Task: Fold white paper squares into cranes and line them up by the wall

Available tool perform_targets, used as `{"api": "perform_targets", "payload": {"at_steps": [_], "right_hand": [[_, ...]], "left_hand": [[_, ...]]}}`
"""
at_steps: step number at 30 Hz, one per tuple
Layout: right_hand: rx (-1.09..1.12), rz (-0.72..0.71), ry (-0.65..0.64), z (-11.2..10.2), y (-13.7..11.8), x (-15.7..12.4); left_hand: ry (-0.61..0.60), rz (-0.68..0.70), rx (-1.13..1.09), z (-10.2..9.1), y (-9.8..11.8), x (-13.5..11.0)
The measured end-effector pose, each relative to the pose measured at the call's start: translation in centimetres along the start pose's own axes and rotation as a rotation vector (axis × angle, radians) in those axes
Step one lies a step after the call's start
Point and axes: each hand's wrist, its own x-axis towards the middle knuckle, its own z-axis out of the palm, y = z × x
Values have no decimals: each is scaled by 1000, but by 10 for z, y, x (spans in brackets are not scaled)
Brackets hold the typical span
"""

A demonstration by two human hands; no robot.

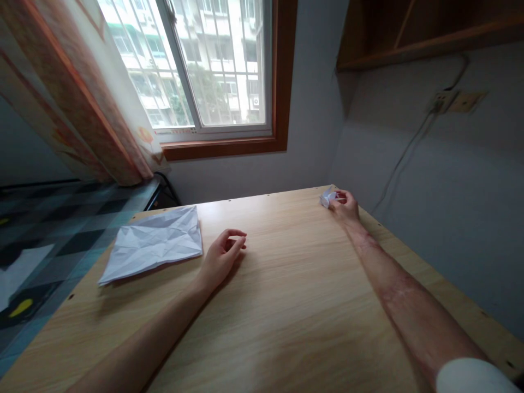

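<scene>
At the far right corner of the table, my right hand is closed on a small folded white paper. Its fingertips pinch the paper's right side, and pointed flaps stick out to the left. My left hand rests on the wooden tabletop left of the middle, holding nothing. Its fingers are loosely curled, with a gap between thumb and forefinger. Just left of that hand lies a creased white paper sheet, its fold lines crossing and its edges slightly raised. The left hand does not touch it.
The light wooden table meets the wall near the window. Left of it is a dark checked surface with another white paper. A patterned curtain hangs there. A plugged-in cable runs down the right wall below a wooden shelf.
</scene>
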Motion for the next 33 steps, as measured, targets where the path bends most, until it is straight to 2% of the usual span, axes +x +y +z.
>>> {"api": "perform_targets", "payload": {"at_steps": [14, 22, 27, 33], "right_hand": [[-126, -65, -42, 1, -14, -8], [-123, -79, -12, -1, -18, -9], [-121, -101, -19, -1, -11, -4], [-44, 1, -33, -1, 11, 11]], "left_hand": [[11, 12, -4, 2, 2, 1], [7, 5, -6, 2, 4, 0], [5, -18, -18, 3, 7, -1], [8, -15, -23, 3, 6, -1]]}}
